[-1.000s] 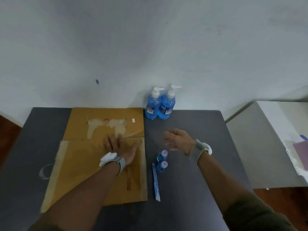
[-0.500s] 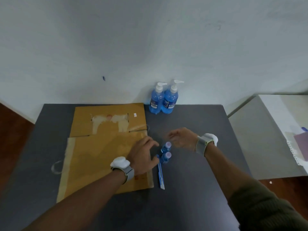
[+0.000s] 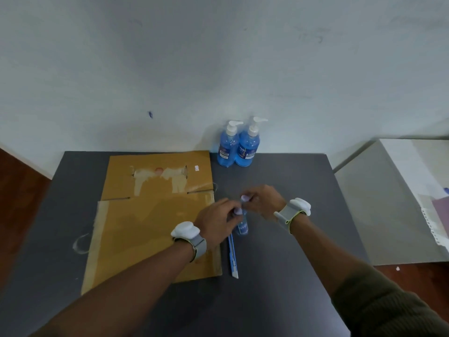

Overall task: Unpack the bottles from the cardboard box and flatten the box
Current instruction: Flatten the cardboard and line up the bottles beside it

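Note:
The cardboard box [image 3: 150, 215] lies flat on the dark table [image 3: 279, 276], left of centre. Two large blue pump bottles [image 3: 239, 144] stand upright against the wall at the table's back edge. Two small blue bottles with pale caps stand just right of the box. My left hand [image 3: 216, 221] grips the nearer small bottle [image 3: 241, 226] near its cap. My right hand [image 3: 263, 203] pinches the farther small bottle [image 3: 244, 198] at its cap; its body is hidden behind my fingers.
A blue and white utility knife [image 3: 232, 256] lies along the box's right edge, pointing toward me. A grey and white cabinet [image 3: 388, 203] stands right of the table. A clear tape ring mark [image 3: 81, 244] lies left of the box. Wooden floor shows on both sides.
My left hand has left the flattened box and moved right to the nearer small bottle. My right hand has come down and closed on the farther small bottle's cap.

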`<state>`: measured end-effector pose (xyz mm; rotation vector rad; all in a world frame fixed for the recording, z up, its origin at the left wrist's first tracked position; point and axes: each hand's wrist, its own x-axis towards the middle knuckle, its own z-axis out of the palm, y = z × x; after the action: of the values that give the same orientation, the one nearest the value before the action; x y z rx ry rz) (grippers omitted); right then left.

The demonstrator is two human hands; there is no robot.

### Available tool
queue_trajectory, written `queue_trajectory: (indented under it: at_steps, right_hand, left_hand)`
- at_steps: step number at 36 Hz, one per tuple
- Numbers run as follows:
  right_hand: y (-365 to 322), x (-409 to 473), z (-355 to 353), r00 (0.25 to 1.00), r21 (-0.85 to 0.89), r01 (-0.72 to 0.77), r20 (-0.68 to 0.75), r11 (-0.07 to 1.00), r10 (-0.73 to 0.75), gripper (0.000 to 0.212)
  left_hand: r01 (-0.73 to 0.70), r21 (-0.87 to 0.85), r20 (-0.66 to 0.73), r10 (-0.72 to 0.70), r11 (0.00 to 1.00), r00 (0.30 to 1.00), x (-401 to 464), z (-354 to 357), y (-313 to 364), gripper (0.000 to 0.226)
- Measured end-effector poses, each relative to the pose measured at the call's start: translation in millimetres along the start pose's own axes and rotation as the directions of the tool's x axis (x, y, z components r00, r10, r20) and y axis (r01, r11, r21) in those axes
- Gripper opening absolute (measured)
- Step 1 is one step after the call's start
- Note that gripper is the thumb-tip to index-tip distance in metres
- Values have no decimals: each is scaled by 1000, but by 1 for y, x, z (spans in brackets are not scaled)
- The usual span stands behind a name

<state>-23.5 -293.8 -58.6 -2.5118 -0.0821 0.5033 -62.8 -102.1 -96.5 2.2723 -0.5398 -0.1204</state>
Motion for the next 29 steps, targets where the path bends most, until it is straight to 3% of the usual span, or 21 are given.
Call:
queue_trajectory:
  at_steps: [3,8,16,29]
  right_hand:
    - [2,13,-3,981,-14,31,-190,999,-33,10]
    - [7,52,-9,926,-112,-9,-376,994,-33,25]
    - [5,96,-20,940,-99,-79,-337,992,41,24]
    - [14,113,-7,924,-147,-95,-381,985,33,20]
  left_hand:
    - [58,-72,-81,-64,996,995,24,-19,-7,10]
    - [118,-78,-161,-129,990,978,81,-41,-23,14]
    - [202,-40,-146,-206,979,968,133,-39,-42,8]
    - [184,74,-209,-166,980,964,147,-8,-54,8]
